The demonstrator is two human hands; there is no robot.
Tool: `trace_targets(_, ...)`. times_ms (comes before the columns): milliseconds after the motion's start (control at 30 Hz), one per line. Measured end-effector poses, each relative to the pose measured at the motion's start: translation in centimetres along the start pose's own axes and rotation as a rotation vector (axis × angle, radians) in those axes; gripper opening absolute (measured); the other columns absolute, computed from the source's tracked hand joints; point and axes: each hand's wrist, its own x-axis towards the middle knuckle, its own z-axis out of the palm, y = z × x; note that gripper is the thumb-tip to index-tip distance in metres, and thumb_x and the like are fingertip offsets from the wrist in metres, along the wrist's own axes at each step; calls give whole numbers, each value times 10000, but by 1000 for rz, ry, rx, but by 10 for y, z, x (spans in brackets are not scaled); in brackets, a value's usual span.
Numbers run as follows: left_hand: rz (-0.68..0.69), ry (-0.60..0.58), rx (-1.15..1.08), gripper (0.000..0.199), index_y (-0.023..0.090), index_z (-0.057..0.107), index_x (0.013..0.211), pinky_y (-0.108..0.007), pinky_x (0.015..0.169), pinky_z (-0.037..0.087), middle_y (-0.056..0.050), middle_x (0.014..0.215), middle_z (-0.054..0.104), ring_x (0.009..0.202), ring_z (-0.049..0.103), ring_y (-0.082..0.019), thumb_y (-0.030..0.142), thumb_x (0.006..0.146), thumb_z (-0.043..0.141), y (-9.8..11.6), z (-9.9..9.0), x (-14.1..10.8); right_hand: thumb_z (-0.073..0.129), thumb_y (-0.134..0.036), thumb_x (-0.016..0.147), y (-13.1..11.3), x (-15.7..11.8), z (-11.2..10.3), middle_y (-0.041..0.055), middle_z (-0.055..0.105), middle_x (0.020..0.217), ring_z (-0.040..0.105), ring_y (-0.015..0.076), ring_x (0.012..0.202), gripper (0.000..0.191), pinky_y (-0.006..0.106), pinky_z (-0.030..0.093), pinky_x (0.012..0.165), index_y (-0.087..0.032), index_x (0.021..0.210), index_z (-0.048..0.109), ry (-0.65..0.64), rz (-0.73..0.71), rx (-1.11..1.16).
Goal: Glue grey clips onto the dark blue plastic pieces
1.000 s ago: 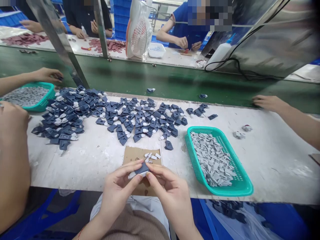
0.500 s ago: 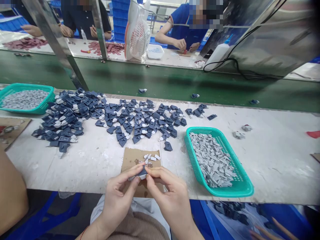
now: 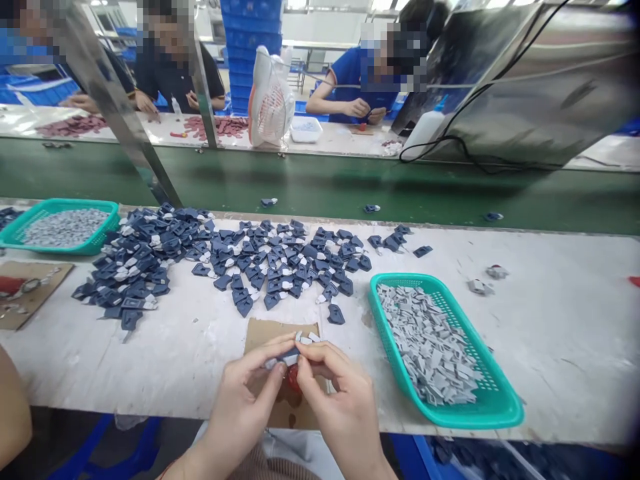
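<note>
Between my two hands is a small dark blue plastic part (image 3: pixel 289 353) with a light grey piece along its near side. My left hand (image 3: pixel 250 383) pinches its left end with thumb and forefinger. The fingertips of my right hand (image 3: pixel 335 380) press on the right end. Beneath it lies a piece of brown cardboard (image 3: pixel 260 328). Some small light grey pieces (image 3: pixel 313 337) rest on the cardboard just beyond my fingers. A red round object (image 3: pixel 293 377) shows below the part, partly covered by my fingers.
A green basket (image 3: pixel 505 415) of grey pieces stands to the right. Beyond my hands spreads a heap of dark blue parts (image 3: pixel 145 260). Another green basket (image 3: pixel 75 249) is at the far left. Past the green conveyor belt (image 3: pixel 320 180), co-workers sit working.
The view has tilted up, so the table appears lower. Both hands still hold the blue part. The red round object now shows beneath it.
</note>
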Motion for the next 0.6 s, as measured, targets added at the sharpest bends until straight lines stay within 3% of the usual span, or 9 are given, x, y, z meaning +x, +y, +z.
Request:
trace_targets(67,35,-47,63,315,252,778,1110,-308,941,602,-79,1220,744,1159,695,-245,144,826,695,4,-2,16,591,-258,945,-1,7,-4,68,743,956,725,207,838,176,278,601,726,-228,981,761,2,35,39)
trace_targets(133,57,-84,144,287,238,799,1049,-328,892,624,-86,1130,778,1059,738,-256,158,782,729,9,-7,42,581,-301,960,-2,13,-13,89,746,1080,728,232,931,221,318,608,803,-240,1065,765,-18,53,58)
trace_targets(233,38,-82,333,240,219,806,996,-321,631,636,-84,933,806,731,761,-242,324,791,739,14,-28,100,578,-351,959,-1,18,-41,90,738,1168,733,243,919,255,360,608,827,-256,1104,764,38,32,-22)
trace_targets(300,37,5,478,310,190,789,985,-338,584,600,-84,822,793,628,728,-243,413,776,738,16,-50,149,592,-372,940,6,20,-71,79,753,1131,728,256,926,237,373,597,838,-263,1041,777,160,-1,-163)
trace_targets(433,46,173,580,340,133,729,925,-454,812,562,-134,822,781,876,745,-336,446,803,677,13,-95,253,565,-374,918,29,24,-142,66,771,1033,724,258,873,239,359,595,758,-269,993,765,350,8,-530)
trace_targets(500,37,270,653,260,179,683,697,-500,914,500,-131,736,769,1061,690,-415,431,754,701,8,-113,294,539,-341,906,41,30,-170,76,776,989,723,251,789,250,363,595,705,-251,991,756,324,33,-696)
trace_targets(600,6,345,728,323,232,548,472,-527,975,430,-126,599,727,1166,632,-453,381,714,702,-1,-133,335,476,-264,916,56,45,-194,101,773,995,729,268,855,282,391,597,751,-220,997,743,176,-34,-928)
